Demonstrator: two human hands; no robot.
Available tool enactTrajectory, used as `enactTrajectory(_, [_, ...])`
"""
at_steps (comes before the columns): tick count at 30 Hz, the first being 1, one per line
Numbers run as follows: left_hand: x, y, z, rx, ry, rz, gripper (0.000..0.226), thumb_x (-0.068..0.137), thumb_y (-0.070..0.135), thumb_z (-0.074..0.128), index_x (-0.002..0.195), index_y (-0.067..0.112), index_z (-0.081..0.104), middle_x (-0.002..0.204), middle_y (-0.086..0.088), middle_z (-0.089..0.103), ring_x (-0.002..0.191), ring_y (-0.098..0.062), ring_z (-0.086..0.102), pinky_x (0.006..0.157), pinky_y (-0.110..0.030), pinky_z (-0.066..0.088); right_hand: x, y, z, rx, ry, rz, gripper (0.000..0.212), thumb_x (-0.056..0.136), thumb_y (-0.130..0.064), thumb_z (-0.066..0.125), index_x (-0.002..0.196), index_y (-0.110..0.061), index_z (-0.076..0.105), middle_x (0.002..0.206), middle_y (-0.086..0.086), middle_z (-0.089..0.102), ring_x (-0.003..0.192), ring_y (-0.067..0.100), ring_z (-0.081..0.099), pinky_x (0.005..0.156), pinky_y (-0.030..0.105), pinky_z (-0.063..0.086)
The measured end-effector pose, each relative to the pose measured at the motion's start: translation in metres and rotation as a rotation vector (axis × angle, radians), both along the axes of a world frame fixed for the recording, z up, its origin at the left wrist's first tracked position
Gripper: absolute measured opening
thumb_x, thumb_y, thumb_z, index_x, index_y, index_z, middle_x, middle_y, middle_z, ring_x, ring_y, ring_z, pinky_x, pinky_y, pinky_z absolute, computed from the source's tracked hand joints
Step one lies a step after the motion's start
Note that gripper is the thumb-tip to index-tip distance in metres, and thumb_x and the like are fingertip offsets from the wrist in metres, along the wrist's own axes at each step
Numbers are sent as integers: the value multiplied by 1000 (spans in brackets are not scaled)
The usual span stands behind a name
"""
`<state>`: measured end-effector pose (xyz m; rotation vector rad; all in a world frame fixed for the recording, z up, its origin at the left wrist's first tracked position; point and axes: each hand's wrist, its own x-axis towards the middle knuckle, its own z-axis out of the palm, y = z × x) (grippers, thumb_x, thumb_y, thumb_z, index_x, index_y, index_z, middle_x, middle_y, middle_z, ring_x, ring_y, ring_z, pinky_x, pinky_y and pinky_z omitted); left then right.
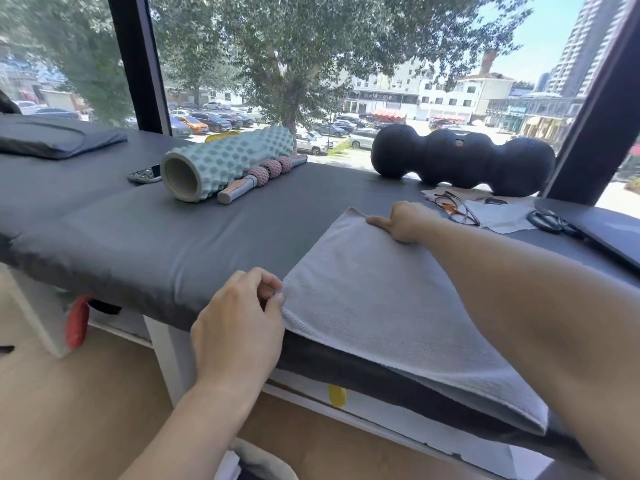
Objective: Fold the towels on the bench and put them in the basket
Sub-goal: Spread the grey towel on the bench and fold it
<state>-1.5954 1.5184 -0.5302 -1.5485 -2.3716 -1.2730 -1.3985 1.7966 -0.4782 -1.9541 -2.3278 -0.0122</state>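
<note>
Head view: grey towel lies flat on the bench, near edge hanging slightly over the front. My left hand pinches the near-left corner, fingers curled closed on the fabric. My right hand is at the far corner, fingers curled on the edge; can't tell if it's gripping or just pressing. Roller and black peanut ball sit further back, glasses just beside my right hand.
</note>
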Motion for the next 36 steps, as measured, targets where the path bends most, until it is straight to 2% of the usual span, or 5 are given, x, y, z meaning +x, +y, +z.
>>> enactTrajectory(9, [82,13,-7,100,267,-637,46,94,55,47,127,29,65,137,13,60,135,-9,46,121,-32,21,77,-27,15,-65,-137,25,55,101,-59,40,88,-8,57,101,15,59,97,32,55,80,35,43])
enactTrajectory(21, [125,20,8,-263,378,-648,71,90,78,31,148,38,41,159,22,31,150,-1,17,125,-43,-2,200,-119,31,-278,-284,-281,42,109,-23,30,128,-1,60,135,16,59,111,30,58,98,34,43])
enactTrajectory(28, [115,34,25,-376,368,-504,49,103,36,34,151,30,41,159,12,37,151,-9,22,125,-49,-5,231,-186,45,-449,-202,-379,51,103,-48,42,81,-5,57,59,7,67,46,23,64,53,28,52])
enactTrajectory(31, [125,33,28,-184,345,-536,51,95,17,37,143,25,51,152,7,48,151,-14,24,126,-40,-4,222,-200,44,-46,-419,-291,31,95,-47,54,101,-17,58,99,2,72,81,22,69,69,31,49])
enactTrajectory(36, [158,31,19,-228,398,-733,54,102,49,29,153,33,37,164,10,28,154,-10,12,125,-33,0,173,-189,22,-7,3,82,55,103,-53,37,154,-35,32,159,-8,36,146,20,32,115,41,32])
